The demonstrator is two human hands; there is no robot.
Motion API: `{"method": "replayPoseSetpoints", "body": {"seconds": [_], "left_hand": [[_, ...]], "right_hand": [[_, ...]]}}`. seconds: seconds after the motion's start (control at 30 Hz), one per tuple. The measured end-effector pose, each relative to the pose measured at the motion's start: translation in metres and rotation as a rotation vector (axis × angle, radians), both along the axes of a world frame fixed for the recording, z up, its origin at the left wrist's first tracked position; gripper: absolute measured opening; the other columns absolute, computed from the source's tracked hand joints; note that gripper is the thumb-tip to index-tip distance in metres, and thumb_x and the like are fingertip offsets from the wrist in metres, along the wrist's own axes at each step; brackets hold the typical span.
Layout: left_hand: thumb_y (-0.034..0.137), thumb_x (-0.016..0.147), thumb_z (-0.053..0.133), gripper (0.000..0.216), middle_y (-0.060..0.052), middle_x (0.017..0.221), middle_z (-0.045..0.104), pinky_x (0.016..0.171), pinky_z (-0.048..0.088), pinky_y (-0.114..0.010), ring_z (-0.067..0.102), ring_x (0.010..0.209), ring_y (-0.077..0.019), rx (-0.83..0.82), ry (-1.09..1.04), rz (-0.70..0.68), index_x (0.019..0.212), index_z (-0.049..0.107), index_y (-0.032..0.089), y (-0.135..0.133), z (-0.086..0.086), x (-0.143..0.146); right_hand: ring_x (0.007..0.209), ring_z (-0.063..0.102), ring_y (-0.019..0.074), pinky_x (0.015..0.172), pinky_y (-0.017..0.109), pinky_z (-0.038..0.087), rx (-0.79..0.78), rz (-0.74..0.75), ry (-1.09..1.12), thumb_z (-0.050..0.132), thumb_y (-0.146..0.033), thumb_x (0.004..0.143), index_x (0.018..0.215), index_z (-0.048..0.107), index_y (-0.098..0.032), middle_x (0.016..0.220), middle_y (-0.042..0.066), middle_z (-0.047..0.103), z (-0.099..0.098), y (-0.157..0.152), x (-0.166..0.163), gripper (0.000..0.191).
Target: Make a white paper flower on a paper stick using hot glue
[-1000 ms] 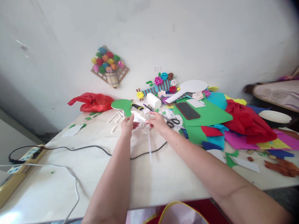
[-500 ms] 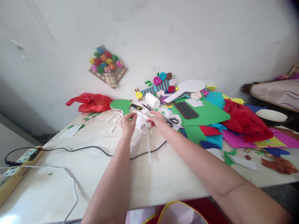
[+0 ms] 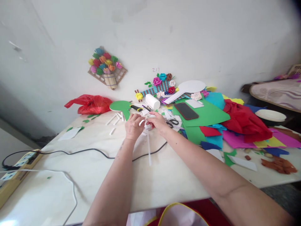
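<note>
A: Specify the surroundings.

B: On the pale tabletop [image 3: 103,185], a green paddle-shaped sheet [image 3: 117,105] and a black-and-yellow cutter [image 3: 136,108] lie on the far side of the left hand [image 3: 134,126]. A white cylindrical roll [image 3: 152,101] lies beyond the right hand [image 3: 157,121]. To the right are black-handled scissors [image 3: 174,121] and a dark flat phone [image 3: 186,111]. A black cable [image 3: 94,148] crosses the near side, passing under the left forearm.

A: Specify the workpiece position.

B: The small white paper piece [image 3: 142,121] is between both hands, at the fingertips and partly covered by them. A long translucent white stick [image 3: 149,147] extends from just below it towards the near edge.

A: Specify the hand pose.

B: Forearms converge from the near edge. Left: back upward, fingers curled, pinching the paper. Right: thumb and forefinger nearly together, pointing left, pinching the paper's right side. The exact contact is too small to resolve.
</note>
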State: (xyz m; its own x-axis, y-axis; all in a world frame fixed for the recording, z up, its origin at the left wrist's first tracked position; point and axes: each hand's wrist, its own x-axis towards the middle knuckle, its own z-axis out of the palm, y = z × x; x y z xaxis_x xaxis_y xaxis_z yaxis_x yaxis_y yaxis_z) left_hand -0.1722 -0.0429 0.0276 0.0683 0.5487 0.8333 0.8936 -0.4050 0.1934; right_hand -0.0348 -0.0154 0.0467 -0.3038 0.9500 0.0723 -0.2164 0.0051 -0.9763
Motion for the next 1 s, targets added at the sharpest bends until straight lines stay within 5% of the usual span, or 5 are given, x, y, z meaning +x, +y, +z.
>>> {"method": "replayPoseSetpoints", "body": {"seconds": [0.2,0.33,0.53,0.7,1.0], "left_hand": [[0.021,0.070,0.060,0.007,-0.007,0.074,0.060,0.068,0.036,-0.031,0.051,0.077,-0.0218,-0.033,-0.007,-0.059,0.072,0.066,0.025,-0.001,-0.002,0.005],[0.022,0.065,0.065,0.002,-0.005,0.068,0.059,0.068,0.038,-0.029,0.052,0.072,-0.0198,-0.059,-0.222,-0.074,0.064,0.063,0.023,0.002,-0.005,0.003],[0.028,0.055,0.072,0.019,0.002,0.062,0.055,0.061,0.043,-0.026,0.051,0.055,-0.0104,-0.085,-1.155,-0.220,0.063,0.058,0.019,0.008,-0.004,-0.012],[0.023,0.051,0.073,0.025,0.003,0.056,0.055,0.063,0.047,-0.024,0.055,0.055,-0.0084,-0.166,-1.529,-0.437,0.064,0.053,0.016,0.006,-0.002,-0.017],[0.018,0.053,0.068,0.020,0.002,0.057,0.058,0.064,0.049,-0.024,0.057,0.055,-0.0080,-0.211,-1.636,-0.480,0.064,0.051,0.016,0.005,-0.004,-0.019]], "right_hand": [[0.035,0.040,0.0063,0.034,0.016,0.030,0.008,0.019,-0.026,0.059,-0.011,0.066,0.115,0.045,-0.011,0.045,-0.005,0.055,-0.004,0.002,-0.001,0.052],[0.036,0.043,0.0077,0.037,0.019,0.035,0.087,0.058,-0.122,0.053,-0.029,0.076,0.117,0.045,-0.013,0.053,-0.001,0.059,-0.001,0.007,0.004,0.044],[0.089,0.060,0.0234,0.074,0.033,0.046,0.572,-0.367,-1.107,0.055,-0.021,0.072,0.110,0.056,-0.015,0.092,0.011,0.065,0.018,0.028,0.044,0.038],[0.099,0.057,0.0275,0.077,0.035,0.045,0.434,-0.181,-1.617,0.056,-0.022,0.068,0.107,0.060,-0.015,0.109,0.017,0.060,0.017,0.037,0.067,0.039],[0.098,0.058,0.0263,0.077,0.035,0.046,0.482,-0.110,-1.720,0.055,-0.020,0.069,0.108,0.061,-0.014,0.108,0.015,0.061,0.006,0.036,0.060,0.040]]}}
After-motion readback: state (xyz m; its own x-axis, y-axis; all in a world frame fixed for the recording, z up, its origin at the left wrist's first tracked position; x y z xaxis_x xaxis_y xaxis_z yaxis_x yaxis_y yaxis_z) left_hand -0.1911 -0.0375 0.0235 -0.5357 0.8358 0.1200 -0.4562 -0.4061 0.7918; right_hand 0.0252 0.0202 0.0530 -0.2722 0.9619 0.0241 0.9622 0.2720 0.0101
